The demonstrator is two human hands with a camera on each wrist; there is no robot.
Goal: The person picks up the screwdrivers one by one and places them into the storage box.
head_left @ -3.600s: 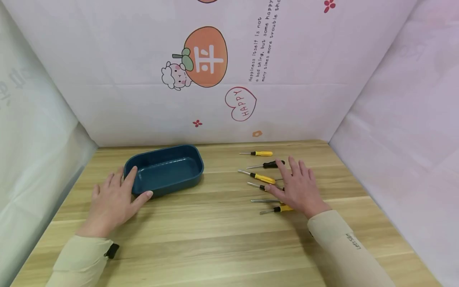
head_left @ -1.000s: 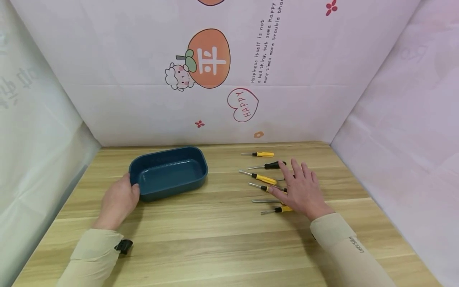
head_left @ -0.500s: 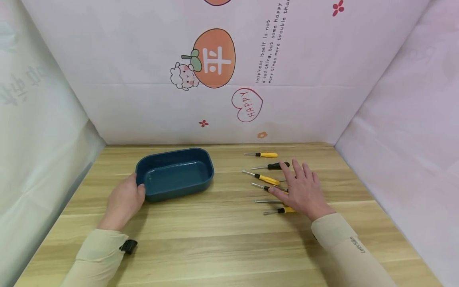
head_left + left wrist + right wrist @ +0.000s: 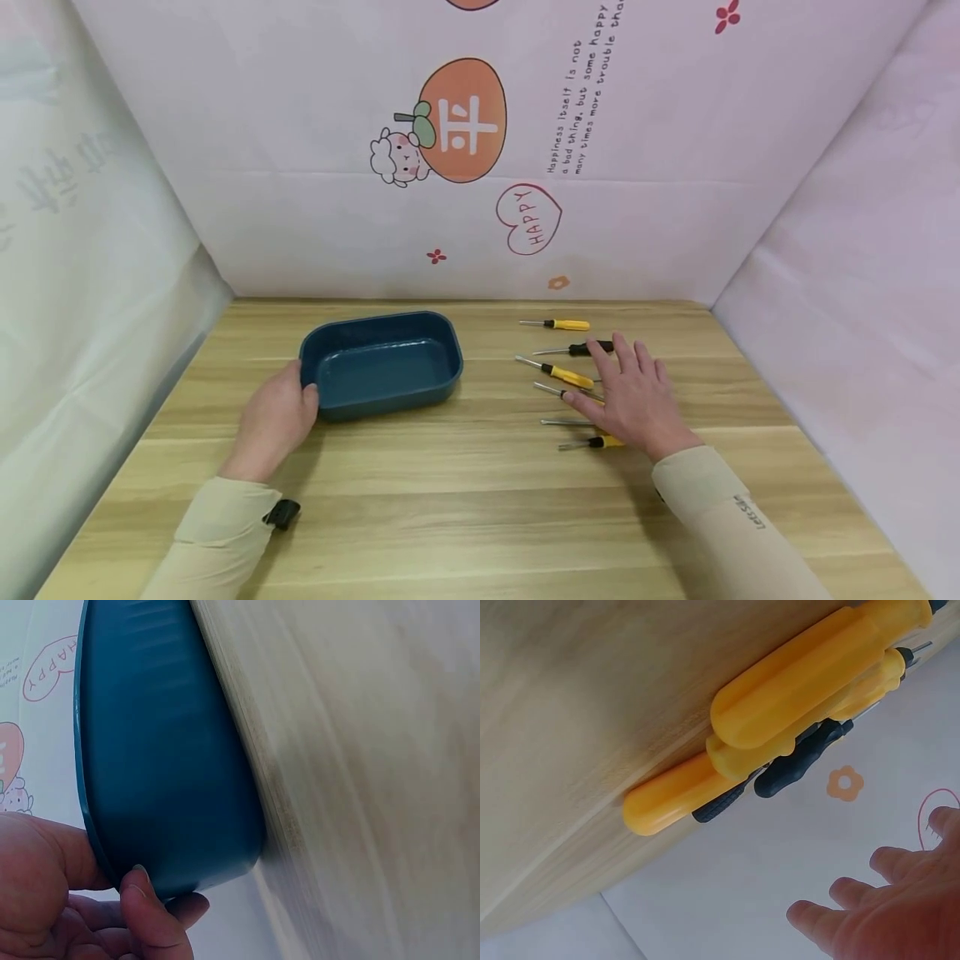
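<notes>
A dark blue rectangular bin [image 4: 390, 402] stands on the wooden table. My left hand [image 4: 276, 417] grips its left end, and the left wrist view shows thumb and fingers pinching the corner of the bin's wall [image 4: 165, 750]. On the right, several screwdrivers lie loosely in a column, shafts pointing left: a yellow one [image 4: 572, 325] farthest back, a black-handled one [image 4: 581, 349], and a yellow-handled one [image 4: 613, 442] nearest. Over them my right hand [image 4: 633, 396] spreads its fingers, hiding some handles. In the right wrist view a yellow handle [image 4: 795, 682] shows beside the fingers, nothing held.
A white printed cloth wall [image 4: 330, 250] borders the table's back, with plain white cloth [image 4: 112, 292] at the left and more at the right. Bare tabletop [image 4: 420, 500] spans the space between the two forearms.
My left hand, earlier spread over the bin's left end, now grips it. The bin has slid slightly right towards the screwdrivers. The head view has turned a little left; the right hand stays spread.
</notes>
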